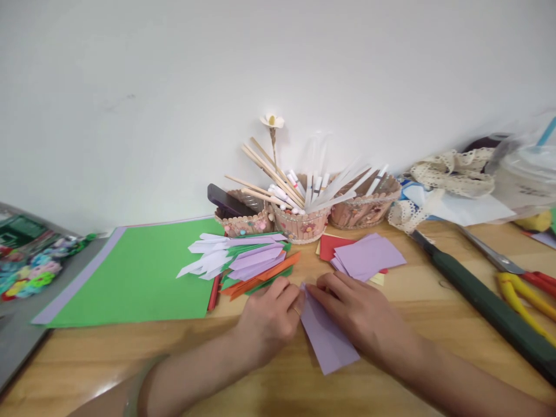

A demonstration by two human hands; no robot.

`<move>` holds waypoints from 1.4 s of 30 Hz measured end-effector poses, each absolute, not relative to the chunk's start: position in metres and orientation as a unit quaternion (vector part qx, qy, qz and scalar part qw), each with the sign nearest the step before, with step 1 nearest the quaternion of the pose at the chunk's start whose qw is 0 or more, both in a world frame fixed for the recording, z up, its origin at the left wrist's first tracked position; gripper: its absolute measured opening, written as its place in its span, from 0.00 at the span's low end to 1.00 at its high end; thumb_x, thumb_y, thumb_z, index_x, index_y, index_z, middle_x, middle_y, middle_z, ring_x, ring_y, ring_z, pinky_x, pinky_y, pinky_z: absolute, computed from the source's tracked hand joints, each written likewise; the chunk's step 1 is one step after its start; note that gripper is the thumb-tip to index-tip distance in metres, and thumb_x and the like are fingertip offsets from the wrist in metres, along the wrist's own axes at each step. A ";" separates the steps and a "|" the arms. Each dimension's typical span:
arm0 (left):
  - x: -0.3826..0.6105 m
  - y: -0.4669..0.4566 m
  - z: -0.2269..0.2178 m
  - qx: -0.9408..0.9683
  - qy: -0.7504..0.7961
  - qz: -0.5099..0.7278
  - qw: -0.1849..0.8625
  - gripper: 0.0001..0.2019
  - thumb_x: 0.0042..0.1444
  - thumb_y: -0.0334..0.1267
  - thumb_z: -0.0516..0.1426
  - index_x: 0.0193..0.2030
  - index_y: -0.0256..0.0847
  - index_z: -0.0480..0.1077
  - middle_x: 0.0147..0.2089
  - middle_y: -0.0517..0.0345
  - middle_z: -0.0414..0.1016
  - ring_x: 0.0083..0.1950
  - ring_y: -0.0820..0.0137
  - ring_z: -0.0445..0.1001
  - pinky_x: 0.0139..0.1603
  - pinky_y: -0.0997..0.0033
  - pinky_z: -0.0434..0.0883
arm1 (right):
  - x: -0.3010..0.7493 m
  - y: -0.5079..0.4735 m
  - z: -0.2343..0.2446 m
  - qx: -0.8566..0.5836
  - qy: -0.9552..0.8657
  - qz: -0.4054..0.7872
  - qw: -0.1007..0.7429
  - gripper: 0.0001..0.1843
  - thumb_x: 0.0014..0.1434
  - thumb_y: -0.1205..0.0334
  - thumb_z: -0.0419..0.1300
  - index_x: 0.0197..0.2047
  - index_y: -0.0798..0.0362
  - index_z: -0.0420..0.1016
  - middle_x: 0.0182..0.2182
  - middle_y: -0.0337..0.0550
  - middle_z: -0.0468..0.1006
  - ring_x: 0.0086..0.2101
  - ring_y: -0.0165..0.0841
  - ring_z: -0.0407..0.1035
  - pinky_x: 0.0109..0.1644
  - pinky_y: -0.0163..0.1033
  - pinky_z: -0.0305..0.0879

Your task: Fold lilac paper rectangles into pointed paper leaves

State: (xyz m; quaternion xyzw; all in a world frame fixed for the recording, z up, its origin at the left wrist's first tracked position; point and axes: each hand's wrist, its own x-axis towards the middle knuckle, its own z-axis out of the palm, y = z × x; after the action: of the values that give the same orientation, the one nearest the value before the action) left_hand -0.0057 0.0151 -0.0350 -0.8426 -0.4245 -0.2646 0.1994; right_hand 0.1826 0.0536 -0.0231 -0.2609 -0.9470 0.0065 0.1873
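Lilac paper sheet (326,339) flat on the wooden surface (269,388), left hand (270,317) and right hand (354,310) each pinching its top edge, grip clenched on it, folded paper strips (243,260) just behind

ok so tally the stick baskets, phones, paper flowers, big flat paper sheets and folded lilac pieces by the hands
craft-stick baskets: 3
phone: 1
paper flower: 1
large paper sheets, green over lilac: 2
folded lilac paper: 1
total: 8
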 end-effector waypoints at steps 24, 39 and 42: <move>-0.017 0.014 -0.017 -0.893 -0.398 -0.201 0.058 0.12 0.59 0.32 0.49 0.41 0.31 0.72 0.35 0.50 0.71 0.39 0.61 0.68 0.33 0.64 0.73 | 0.182 0.052 -0.024 -0.272 -0.940 0.052 0.201 0.11 0.58 0.69 0.53 0.42 0.57 0.74 0.34 0.46 0.71 0.33 0.35 0.66 0.35 0.40 0.66; -0.018 0.014 -0.023 -0.893 -0.359 -0.233 0.140 0.14 0.62 0.32 0.49 0.45 0.28 0.74 0.45 0.47 0.78 0.50 0.59 0.71 0.53 0.56 0.71 | 0.184 0.052 -0.023 -0.251 -0.947 0.018 0.202 0.10 0.60 0.68 0.53 0.41 0.57 0.74 0.33 0.46 0.72 0.34 0.36 0.66 0.37 0.42 0.67; -0.018 0.013 -0.024 -0.891 -0.363 -0.221 0.156 0.15 0.63 0.32 0.48 0.46 0.28 0.74 0.46 0.48 0.78 0.51 0.59 0.72 0.53 0.56 0.70 | 0.184 0.052 -0.024 -0.249 -0.947 0.015 0.202 0.10 0.60 0.68 0.53 0.41 0.58 0.74 0.33 0.46 0.72 0.33 0.36 0.66 0.36 0.42 0.68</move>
State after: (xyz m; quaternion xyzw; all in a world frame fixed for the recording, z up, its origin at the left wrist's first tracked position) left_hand -0.0181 0.0133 -0.0243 -0.8913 -0.3635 -0.2214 0.1562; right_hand 0.1842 0.0521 -0.0244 -0.2493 -0.9469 0.0152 0.2024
